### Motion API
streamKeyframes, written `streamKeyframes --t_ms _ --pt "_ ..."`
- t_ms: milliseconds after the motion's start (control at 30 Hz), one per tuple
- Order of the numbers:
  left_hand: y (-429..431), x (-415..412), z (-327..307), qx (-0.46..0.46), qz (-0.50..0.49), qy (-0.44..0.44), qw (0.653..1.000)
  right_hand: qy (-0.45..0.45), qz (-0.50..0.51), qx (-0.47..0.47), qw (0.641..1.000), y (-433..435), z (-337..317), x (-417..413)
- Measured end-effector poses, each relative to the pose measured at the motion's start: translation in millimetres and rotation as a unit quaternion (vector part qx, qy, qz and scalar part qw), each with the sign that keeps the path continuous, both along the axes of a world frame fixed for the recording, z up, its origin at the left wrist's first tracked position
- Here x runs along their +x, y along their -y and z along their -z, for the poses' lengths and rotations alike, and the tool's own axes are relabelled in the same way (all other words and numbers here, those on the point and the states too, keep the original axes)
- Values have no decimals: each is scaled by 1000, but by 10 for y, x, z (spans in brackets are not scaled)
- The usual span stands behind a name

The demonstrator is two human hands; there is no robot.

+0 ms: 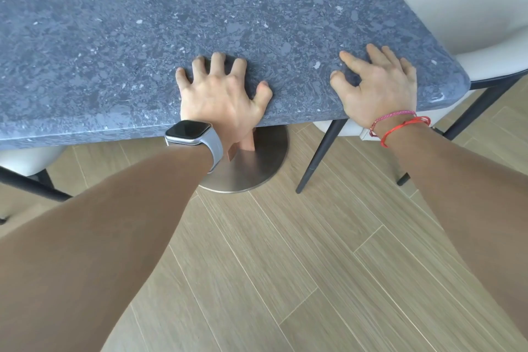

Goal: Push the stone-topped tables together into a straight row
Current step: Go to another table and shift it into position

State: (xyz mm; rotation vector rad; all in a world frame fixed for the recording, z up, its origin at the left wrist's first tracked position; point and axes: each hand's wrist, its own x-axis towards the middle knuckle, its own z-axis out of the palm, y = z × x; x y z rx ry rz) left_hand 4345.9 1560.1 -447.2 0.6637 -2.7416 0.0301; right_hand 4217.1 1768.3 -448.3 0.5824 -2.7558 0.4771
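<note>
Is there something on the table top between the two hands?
No. In the head view, only bare stone of the table top lies between the left hand and the right hand.

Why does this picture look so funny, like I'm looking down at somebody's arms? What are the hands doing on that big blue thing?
The camera sits on a person's head, so you see what they see when they look down. The two long arms are theirs. The left hand, with a watch on its wrist, and the right hand, with red string bracelets, both rest spread out on the near edge of a blue-grey stone table. They hold nothing; they are placed to push the table. Nothing lies on the part of the tabletop you can see. Underneath is its round metal foot, with pale chairs at the sides on a wooden floor.
</note>
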Motion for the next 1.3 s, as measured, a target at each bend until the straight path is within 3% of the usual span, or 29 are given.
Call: streamKeyframes --t_ms 300,467,600,1033,1300 --pt "28 72 -82 66 15 25 997 115 -8 31 993 48 -282 595" --pt "98 338 -206 211 94 -4 973 126 -13 -11 992 60 -601 962" --pt "188 890 -277 223 156 -13 962 145 -33 -43 988 184 -781 1236" --pt "1901 2083 -380 146 -20 -11 989 135 -132 -39 981 1903 -569 1736" --pt "2493 2305 -245 130 -77 -19 988 83 -187 -6 979 2597 -310 1796"
